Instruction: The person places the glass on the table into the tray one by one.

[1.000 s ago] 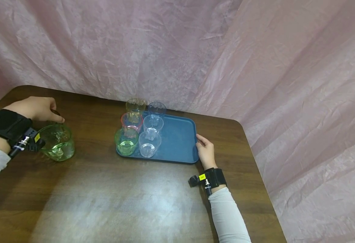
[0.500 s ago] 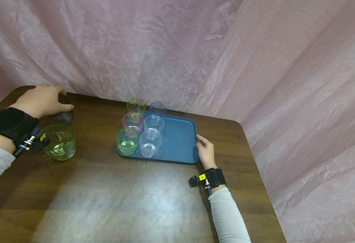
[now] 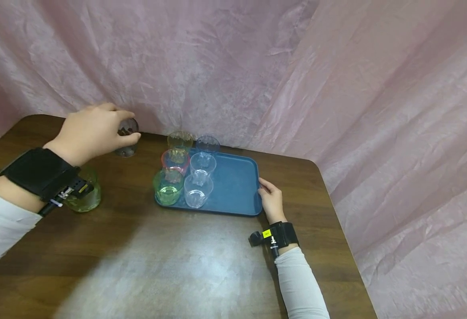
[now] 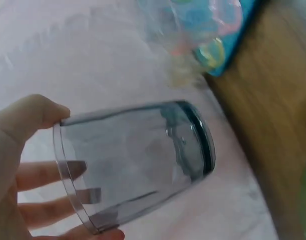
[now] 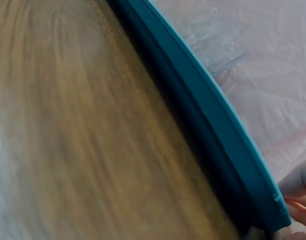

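Observation:
My left hand (image 3: 95, 130) grips a smoky grey clear cup (image 4: 135, 160) by its rim, thumb on one side and fingers on the other. In the head view this cup shows at the back left of the table, partly behind the fingers. Over at the right, my right hand (image 3: 271, 199) pinches the right edge of a blue tray (image 3: 237, 184). On the tray's left part stand a green cup (image 3: 168, 195), a pink-red cup (image 3: 175, 161), a yellow cup (image 3: 180, 140), a blue cup (image 3: 208, 144) and two clear cups (image 3: 197, 197), arranged in two columns.
A larger green glass container (image 3: 89, 201) stands on the wooden table (image 3: 169, 261) below my left wrist, which partly hides it. Pink curtain (image 3: 217, 66) hangs along the table's back edge and right side.
My left hand has lifted the grey cup from behind the green container and carried it right, toward the tray. My right hand has stayed on the tray's edge.

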Tool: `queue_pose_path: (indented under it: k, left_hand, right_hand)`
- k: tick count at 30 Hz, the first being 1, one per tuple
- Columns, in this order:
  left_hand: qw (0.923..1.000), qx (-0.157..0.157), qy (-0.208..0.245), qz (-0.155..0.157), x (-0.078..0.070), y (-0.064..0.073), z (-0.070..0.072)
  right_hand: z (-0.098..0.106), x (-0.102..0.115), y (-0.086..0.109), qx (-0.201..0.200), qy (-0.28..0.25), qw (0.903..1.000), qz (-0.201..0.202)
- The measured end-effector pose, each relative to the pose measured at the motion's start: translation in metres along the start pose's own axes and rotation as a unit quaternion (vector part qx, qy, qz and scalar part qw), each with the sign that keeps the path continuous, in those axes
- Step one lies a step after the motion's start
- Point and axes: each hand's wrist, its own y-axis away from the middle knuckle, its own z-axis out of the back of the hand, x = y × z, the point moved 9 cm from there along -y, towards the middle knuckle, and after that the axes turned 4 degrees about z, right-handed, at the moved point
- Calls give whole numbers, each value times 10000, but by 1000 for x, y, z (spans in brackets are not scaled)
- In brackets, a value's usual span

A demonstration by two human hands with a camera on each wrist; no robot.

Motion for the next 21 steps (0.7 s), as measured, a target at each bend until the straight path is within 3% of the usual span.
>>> queue_pose_path:
  k: [5,9,12,15,21]
  left_hand:
    - [9980,-250,-101,-566,-44,7,10]
    - [9936,-455,-196,-1019,-73,15,18]
    - [9872,-745,-258,-1386,-92,20,23]
    - [9764,-1133,-346,-1806,-109,26,27]
    - [9598,-1454,-354,-2375,-137,33,24]
  right_hand:
    - [-1,5,2,89,169,9997,-138]
    - [-7,29,7,125,825,9965,26]
    - [-22,65,16,291,1456,9873,569]
    - [-46,108,31,601,1734,9743,1305]
    - [-93,172,64,1548,1287,9491,2423]
